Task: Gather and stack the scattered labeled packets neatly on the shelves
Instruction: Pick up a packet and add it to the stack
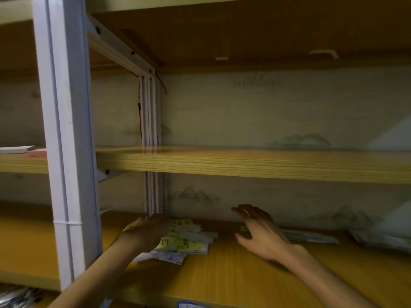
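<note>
A loose pile of packets [189, 240] with yellow and white labels lies on the lower wooden shelf [222, 278], near the rear white post. My left hand [145, 232] rests against the pile's left side, fingers extended toward it. My right hand [259, 232] hovers above the shelf to the right of the pile, fingers spread and relaxed, holding nothing. More flat packets [309, 236] lie behind my right hand along the back wall. Another heap of packets [378, 240] sits at the far right, blurred.
A thick white upright post [66, 152] stands at the left front. The middle shelf [244, 165] runs overhead of my hands. A white and a pink flat item [24, 150] lie on the left bay's shelf. Silvery packets [17, 296] show at the bottom left.
</note>
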`<state>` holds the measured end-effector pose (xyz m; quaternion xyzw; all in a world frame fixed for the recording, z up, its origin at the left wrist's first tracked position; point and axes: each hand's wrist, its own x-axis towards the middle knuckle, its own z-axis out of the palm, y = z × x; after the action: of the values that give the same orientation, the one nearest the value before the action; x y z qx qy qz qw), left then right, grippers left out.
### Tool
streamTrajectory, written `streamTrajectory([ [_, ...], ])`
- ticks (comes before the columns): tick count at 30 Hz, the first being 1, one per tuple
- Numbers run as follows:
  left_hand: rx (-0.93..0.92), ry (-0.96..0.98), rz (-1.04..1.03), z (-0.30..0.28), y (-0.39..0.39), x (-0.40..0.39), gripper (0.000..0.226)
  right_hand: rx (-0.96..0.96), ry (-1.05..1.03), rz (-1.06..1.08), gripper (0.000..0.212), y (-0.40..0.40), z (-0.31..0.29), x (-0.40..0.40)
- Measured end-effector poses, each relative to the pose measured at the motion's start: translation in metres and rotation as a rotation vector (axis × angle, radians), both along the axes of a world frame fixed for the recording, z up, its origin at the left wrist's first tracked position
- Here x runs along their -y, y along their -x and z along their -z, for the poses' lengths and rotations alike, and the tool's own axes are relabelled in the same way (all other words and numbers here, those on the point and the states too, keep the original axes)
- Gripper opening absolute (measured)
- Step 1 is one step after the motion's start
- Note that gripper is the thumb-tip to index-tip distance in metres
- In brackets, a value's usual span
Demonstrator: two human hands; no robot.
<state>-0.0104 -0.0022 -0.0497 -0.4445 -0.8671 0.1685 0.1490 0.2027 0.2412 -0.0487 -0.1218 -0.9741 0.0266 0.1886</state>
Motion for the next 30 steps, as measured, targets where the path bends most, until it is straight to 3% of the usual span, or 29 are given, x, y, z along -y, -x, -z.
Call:
streamTrajectory([
  [4,-0.169,-0.188,0.157,-0.011,-0.022,-0.003,0.052,-0.008,-0.021,-0.032,0.076,0.002,-0.015,0.014],
  [6,-0.289,-0.205,0.248,-0.017,-0.026,-0.006,0.062,-0.018,-0.047,-0.052,0.08,0.006,-0.021,0.02],
  [10,-0.362,-0.275,0.328,-0.028,-0.039,-0.022,0.078,-0.051,-0.096,-0.091,0.084,0.012,-0.029,0.031],
  [18,-0.366,-0.345,0.393,-0.032,-0.055,-0.039,0.076,-0.155,-0.178,-0.091,0.051,0.025,-0.028,0.029],
  [21,-0.333,-0.336,0.326,-0.031,-0.046,-0.044,0.08,-0.146,-0.173,-0.075,0.049,0.026,-0.026,0.023],
  [25,-0.227,-0.337,0.057,-0.033,-0.029,-0.036,0.101,-0.061,-0.193,0.012,0.053,0.017,-0.025,-0.002],
  [28,-0.186,-0.277,-0.039,-0.026,-0.018,-0.029,0.085,-0.011,-0.199,0.078,0.06,0.005,-0.019,-0.021],
  [30,-0.082,-0.122,-0.06,-0.023,-0.007,-0.027,0.069,-0.011,-0.209,0.096,0.058,-0.001,-0.015,-0.028],
])
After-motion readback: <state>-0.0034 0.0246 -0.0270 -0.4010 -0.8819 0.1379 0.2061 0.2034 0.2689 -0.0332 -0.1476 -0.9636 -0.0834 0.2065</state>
